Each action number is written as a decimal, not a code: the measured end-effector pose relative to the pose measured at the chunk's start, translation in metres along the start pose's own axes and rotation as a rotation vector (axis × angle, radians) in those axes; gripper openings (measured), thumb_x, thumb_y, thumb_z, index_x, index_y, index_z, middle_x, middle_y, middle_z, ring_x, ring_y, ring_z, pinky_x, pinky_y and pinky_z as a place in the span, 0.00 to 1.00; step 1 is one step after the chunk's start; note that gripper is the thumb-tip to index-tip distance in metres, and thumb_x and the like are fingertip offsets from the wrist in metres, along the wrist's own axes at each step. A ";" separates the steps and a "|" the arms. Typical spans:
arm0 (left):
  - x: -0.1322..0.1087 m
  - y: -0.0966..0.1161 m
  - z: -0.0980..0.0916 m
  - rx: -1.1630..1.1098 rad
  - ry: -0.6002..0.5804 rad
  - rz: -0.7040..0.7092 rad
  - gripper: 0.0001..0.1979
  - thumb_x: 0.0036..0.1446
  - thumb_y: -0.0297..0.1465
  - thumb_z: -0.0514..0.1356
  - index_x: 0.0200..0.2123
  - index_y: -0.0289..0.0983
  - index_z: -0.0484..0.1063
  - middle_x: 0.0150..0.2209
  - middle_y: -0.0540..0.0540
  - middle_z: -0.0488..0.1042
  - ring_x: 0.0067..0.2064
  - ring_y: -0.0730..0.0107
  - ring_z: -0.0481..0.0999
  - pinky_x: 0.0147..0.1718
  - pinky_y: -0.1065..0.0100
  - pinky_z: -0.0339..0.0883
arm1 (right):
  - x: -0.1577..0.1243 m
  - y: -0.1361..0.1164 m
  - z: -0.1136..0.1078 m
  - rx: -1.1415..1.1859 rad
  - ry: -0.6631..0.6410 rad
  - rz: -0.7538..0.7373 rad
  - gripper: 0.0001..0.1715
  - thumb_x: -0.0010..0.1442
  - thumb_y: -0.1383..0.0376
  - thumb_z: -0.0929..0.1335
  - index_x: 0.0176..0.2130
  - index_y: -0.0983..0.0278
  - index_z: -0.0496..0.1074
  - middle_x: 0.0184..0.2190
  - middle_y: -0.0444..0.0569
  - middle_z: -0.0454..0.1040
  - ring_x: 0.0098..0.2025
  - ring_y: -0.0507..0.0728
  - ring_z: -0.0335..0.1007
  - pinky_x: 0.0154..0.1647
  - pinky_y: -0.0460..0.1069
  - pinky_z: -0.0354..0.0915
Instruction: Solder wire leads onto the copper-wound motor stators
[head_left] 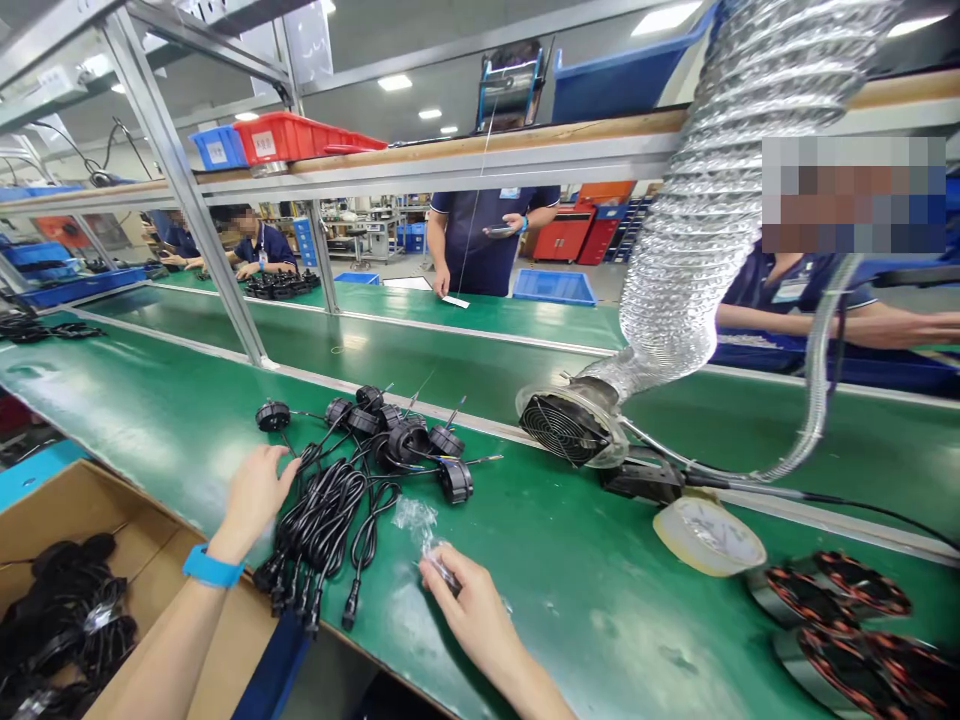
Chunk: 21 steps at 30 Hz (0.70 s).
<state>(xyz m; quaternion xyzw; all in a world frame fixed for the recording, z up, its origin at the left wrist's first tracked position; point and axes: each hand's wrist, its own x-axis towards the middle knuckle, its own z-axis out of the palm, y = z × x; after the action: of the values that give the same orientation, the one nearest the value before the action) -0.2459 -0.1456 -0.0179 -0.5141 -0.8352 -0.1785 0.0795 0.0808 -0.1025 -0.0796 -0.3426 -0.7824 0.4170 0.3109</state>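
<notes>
A bundle of black power cords (330, 520) with round black parts (409, 440) at their far ends lies on the green table (570, 570). My left hand (255, 495), with a blue wristband, rests at the bundle's left edge, fingers curled onto the cords. My right hand (469, 605) is to the right of the bundle, thumb and fingers pinched on a small dark piece at the edge of a scrap of clear plastic wrap (416, 518).
An open cardboard box (67, 510) holding more black cords stands at the lower left. A fume fan (566, 428) on a silver flexible duct (697, 230) sits right of centre, beside a tape roll (709, 535) and copper-wound coils (832, 600). Other people work across the benches.
</notes>
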 end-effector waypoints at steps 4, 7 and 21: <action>0.001 0.023 0.004 -0.200 -0.207 -0.013 0.25 0.58 0.53 0.51 0.30 0.38 0.75 0.28 0.41 0.76 0.32 0.55 0.76 0.30 0.65 0.62 | -0.002 0.002 0.004 -0.127 0.030 -0.093 0.22 0.68 0.53 0.61 0.26 0.61 0.65 0.23 0.44 0.66 0.25 0.54 0.60 0.28 0.47 0.56; 0.009 0.021 0.010 -0.476 -0.342 -0.105 0.25 0.50 0.55 0.58 0.24 0.38 0.73 0.22 0.46 0.74 0.28 0.60 0.72 0.27 0.68 0.59 | -0.003 0.007 0.003 -0.245 0.036 -0.150 0.23 0.68 0.55 0.60 0.25 0.61 0.63 0.22 0.44 0.64 0.24 0.53 0.58 0.28 0.48 0.55; -0.068 0.129 -0.038 -1.394 -0.425 0.275 0.34 0.55 0.58 0.54 0.53 0.39 0.73 0.54 0.39 0.73 0.58 0.50 0.70 0.59 0.53 0.63 | 0.016 -0.106 -0.025 -0.323 0.067 -0.705 0.07 0.60 0.68 0.64 0.35 0.59 0.72 0.39 0.52 0.73 0.41 0.60 0.67 0.43 0.57 0.65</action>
<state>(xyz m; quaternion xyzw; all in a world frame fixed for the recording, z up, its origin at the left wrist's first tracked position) -0.1021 -0.1634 0.0237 -0.5687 -0.4535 -0.5525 -0.4071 0.0611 -0.1230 0.0269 -0.1109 -0.8971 0.1444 0.4025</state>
